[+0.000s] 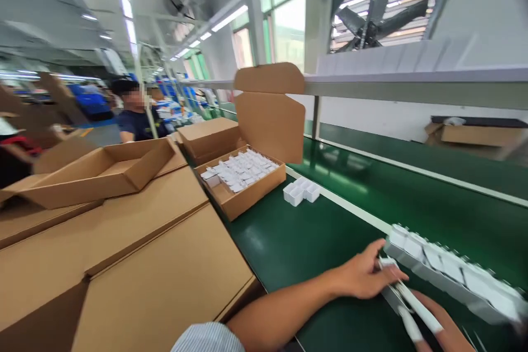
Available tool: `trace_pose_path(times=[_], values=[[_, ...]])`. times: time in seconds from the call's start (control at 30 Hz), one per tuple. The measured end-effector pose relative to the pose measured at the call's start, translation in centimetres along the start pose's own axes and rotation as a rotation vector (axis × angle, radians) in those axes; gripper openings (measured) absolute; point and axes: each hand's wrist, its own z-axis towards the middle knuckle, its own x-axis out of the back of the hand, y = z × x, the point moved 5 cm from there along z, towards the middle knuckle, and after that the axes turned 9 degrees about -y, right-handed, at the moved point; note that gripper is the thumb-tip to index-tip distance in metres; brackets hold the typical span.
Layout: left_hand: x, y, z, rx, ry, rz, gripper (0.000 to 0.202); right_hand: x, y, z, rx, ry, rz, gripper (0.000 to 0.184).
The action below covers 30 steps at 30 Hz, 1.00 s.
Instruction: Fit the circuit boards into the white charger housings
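At the lower right, my left hand (365,272) is closed around the far end of a small white box (390,294). My right hand (443,322), partly cut off by the bottom edge, has white coverings on its fingers. Those fingers close on the near part of the same box; blur hides the exact contact. Just beyond both hands runs a long row of small white boxes (449,272), side by side on the green table (330,242). Several more white boxes (301,191) form a small group farther up the table.
An open cardboard box (256,190) holds many small white boxes, its lid upright. Large cardboard cartons (165,264) and an open cardboard tray (94,176) fill the left. A shelf (391,85) spans the back. A person (138,115) is at the far left.
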Motion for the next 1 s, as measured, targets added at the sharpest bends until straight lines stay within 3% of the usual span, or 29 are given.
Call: trace_pose_path(times=[0.1,0.33,0.63,0.9,1.0], values=[[-0.4,0.0,-0.4,-0.011,0.062,-0.102,0.099,1.1,-2.8,-0.7,-0.028,0.034,-0.013,0.044],[0.0,0.7,-0.6,0.037,0.056,-0.091,0.089,2.1,-6.6,1.6,-0.016,-0.035,0.015,0.047],[-0.6,0.9,-1.2,-0.013,-0.063,0.136,0.083,1.3,-6.6,1.0,0.000,-0.056,-0.083,0.044],[-0.9,2.0,-1.7,-0.159,-0.082,0.339,0.116,3.0,-7.0,1.1,0.009,0.062,-0.027,0.048],[-1.1,2.0,-1.8,-0.158,-0.062,0.345,0.110,2.4,-6.6,1.1,-0.036,-0.003,-0.021,0.042]])
